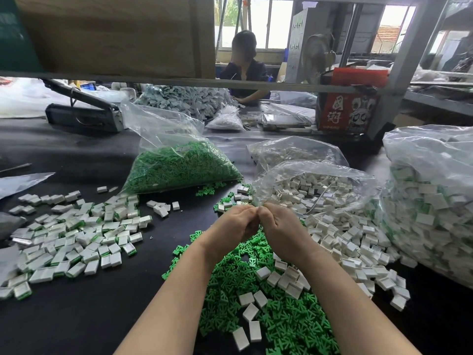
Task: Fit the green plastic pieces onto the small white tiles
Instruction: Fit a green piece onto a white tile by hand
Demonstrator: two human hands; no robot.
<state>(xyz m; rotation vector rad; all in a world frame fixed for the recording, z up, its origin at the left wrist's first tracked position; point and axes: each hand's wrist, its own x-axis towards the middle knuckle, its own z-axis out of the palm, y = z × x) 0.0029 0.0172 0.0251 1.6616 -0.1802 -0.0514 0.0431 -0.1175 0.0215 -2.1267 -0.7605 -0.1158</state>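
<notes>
The left hand (234, 222) and right hand (280, 226) met fingertip to fingertip, curled; whatever they pinched was hidden. Green plastic pieces (258, 298) lay heaped at six o'clock, white tiles (340, 242) at three: probably light, stiff, best pinched by the edges

Matt green plastic pieces (256, 290) lie on a dull black tabletop (89, 316). White tiles (345, 242) look smooth plastic. Clear bags (163, 124) are glossy, crinkled film.
</notes>
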